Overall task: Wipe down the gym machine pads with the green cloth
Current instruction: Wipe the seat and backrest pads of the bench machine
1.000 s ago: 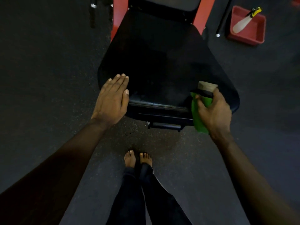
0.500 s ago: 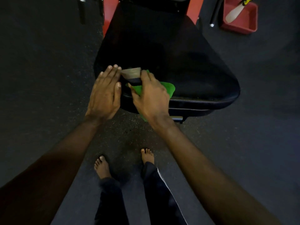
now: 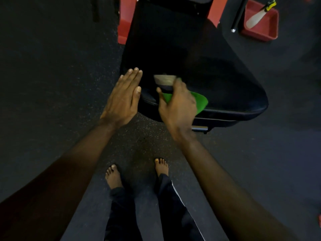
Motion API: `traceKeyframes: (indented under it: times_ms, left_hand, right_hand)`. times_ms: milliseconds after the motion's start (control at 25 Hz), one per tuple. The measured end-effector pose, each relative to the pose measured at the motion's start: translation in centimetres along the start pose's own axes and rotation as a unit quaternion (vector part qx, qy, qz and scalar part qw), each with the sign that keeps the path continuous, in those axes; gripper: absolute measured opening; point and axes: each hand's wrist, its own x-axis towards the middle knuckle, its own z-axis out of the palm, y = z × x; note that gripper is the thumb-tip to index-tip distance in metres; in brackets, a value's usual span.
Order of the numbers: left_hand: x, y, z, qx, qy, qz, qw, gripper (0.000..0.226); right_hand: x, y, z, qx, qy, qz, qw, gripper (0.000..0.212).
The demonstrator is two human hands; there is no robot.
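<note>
**Green cloth at the near edge of the seat pad**

Nearest us, our two bare feet [image 3: 112, 176] stand apart on the dark speckled floor [image 3: 52, 84], below dark trousers [image 3: 121, 214] with a white stripe down the right leg. Both forearms reach forward over them.

Our left hand [image 3: 121, 100] lies flat on the pad's near left corner, fingers straight and pressed together, thumb alongside. Just beside it, our right hand [image 3: 177, 106] curls round the green cloth [image 3: 200, 101] and a pale block [image 3: 165, 80] with a dark band, which we cannot name. The hand is blurred and covers most of the cloth. One bright green fold shows to its right, lying on the pad's near edge.

The black pad [image 3: 199, 63] is wide, smooth and dull, narrowing toward the back. Behind it rise two red uprights [image 3: 124, 20]. Far right, well apart from the pad, a thin metal bar [image 3: 238, 14] leans beside one red tray [image 3: 257, 34], which holds one scraper [image 3: 256, 17] with a yellow and black handle.

We count two hands, one cloth, one pad.
</note>
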Motion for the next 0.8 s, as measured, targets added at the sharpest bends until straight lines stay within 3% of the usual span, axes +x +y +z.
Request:
traceKeyframes:
  times_ms: [160, 240, 360, 560, 800]
  left_hand:
    - [0.0, -1.4, -0.1, -0.04, -0.016, 0.008, 0.999, 0.052]
    - [0.0, -1.3, -0.4, -0.033, -0.017, 0.003, 0.999, 0.052]
    - [0.0, -0.9, -1.3, -0.022, -0.027, -0.001, 0.999, 0.05]
    - [0.2, -1.0, -1.8, -0.024, -0.043, 0.005, 0.999, 0.048]
    - [1.2, -3.4, -2.8, -0.011, -0.093, 0.071, 0.993, 0.054]
  right_hand:
    - [0.3, -4.5, 1.2, -0.004, -0.021, -0.094, 0.995, 0.051]
    - [0.0, -2.2, -0.3, 0.013, -0.058, -0.122, 0.991, 0.056]
    - [-1.3, 3.8, -3.5, 0.024, -0.094, -0.073, 0.993, 0.049]
    - [-1.8, 4.4, -2.0, 0.055, -0.004, -0.008, 0.998, 0.041]
    - [-1.2, -2.8, 1.9, 0.001, -0.016, -0.131, 0.991, 0.055]
